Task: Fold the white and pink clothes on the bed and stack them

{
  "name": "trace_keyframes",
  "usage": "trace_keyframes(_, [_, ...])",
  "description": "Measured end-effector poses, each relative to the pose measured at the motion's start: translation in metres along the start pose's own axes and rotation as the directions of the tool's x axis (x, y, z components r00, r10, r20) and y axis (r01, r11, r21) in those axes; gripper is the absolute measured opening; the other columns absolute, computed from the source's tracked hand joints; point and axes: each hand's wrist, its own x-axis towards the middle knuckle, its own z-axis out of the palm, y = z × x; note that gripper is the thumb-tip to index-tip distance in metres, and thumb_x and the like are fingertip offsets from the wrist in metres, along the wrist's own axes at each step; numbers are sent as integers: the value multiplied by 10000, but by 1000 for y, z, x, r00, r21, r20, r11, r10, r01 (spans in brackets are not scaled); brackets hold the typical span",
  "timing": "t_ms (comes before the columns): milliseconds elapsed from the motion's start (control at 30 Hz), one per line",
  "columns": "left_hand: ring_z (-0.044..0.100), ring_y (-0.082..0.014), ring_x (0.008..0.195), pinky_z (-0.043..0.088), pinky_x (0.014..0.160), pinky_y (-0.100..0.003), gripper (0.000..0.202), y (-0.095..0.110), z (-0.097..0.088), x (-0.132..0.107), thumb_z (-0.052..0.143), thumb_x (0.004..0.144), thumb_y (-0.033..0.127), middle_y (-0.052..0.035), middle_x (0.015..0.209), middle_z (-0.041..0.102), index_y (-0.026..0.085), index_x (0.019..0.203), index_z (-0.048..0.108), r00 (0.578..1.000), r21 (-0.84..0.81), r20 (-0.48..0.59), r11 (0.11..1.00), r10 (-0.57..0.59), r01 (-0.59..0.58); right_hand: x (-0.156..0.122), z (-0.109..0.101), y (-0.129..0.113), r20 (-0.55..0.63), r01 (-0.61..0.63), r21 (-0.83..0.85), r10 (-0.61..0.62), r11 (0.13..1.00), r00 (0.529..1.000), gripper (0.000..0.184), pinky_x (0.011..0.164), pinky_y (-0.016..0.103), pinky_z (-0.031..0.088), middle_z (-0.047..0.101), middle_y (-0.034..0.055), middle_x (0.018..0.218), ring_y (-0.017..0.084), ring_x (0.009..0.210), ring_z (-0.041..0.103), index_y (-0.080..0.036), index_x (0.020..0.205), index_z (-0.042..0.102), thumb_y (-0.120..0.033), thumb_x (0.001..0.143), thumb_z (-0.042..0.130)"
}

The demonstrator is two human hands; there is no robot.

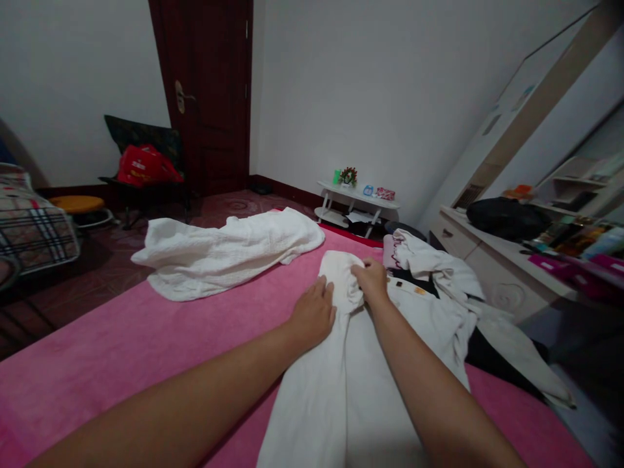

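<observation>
A white garment (pixel 312 396) lies spread on the pink bed cover (pixel 205 338), its near part running out of the bottom of the view. My left hand (pixel 312 316) rests flat on a long narrow section of it, fingers stretched out. With closed fingers, my right hand (pixel 373 279) grips bunched cloth at that section's far end, where the fabric folds over. A small dark spot and an orange-brown patch show on the garment just right of my right hand.
Another white cloth (pixel 219 250) is laid across the bed's far left edge. More white and black clothes (pixel 439 263) are heaped at right, beside a drawer cabinet (pixel 480 257). Beyond the bed stand a small white table (pixel 361 196) and a chair with a red bag (pixel 146 166).
</observation>
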Motion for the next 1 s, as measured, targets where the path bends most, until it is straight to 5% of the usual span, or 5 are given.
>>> trace_keyframes(133, [344,-336,1356,293,1118,-451,476,1,-1,-1,374,932,264,-221,1437,393,51,1352,444,999,-5,45,1000,24,-23,-6,-3,4,-158,-109,-331,59,937,986,291,694,310,429,666,75,929,241,864,612,-191,968,637,-166,692,549])
trace_keyframes(267, [318,-338,1374,305,1106,-472,467,2,-5,0,366,939,277,-210,1443,396,81,1351,462,998,-10,66,1000,21,-20,2,2,-14,-146,135,-421,-214,897,966,427,864,331,411,626,105,1126,242,1064,560,-175,1112,597,-67,714,485])
trace_keyframes(467, [297,-334,1388,293,1108,-488,482,3,-6,0,345,943,283,-189,1474,370,106,1378,453,995,-29,100,1000,6,-3,31,26,-41,233,303,-328,-235,895,944,192,793,255,423,703,79,978,196,943,618,-185,900,699,-172,802,535])
trace_keyframes(667, [189,-365,1422,223,1123,-541,606,3,-14,-1,365,928,491,-166,1533,276,179,1447,373,982,-35,186,999,35,-29,49,39,-33,385,299,-248,-190,921,903,203,662,212,441,724,52,823,151,749,648,-172,850,728,-224,849,532])
trace_keyframes(1000, [188,-366,1422,219,1105,-552,601,4,-12,-2,350,926,518,-152,1539,266,227,1452,366,978,2,203,999,49,-51,44,-67,24,177,124,-337,-66,933,982,182,700,196,459,724,39,760,146,761,660,-172,821,740,-113,740,589])
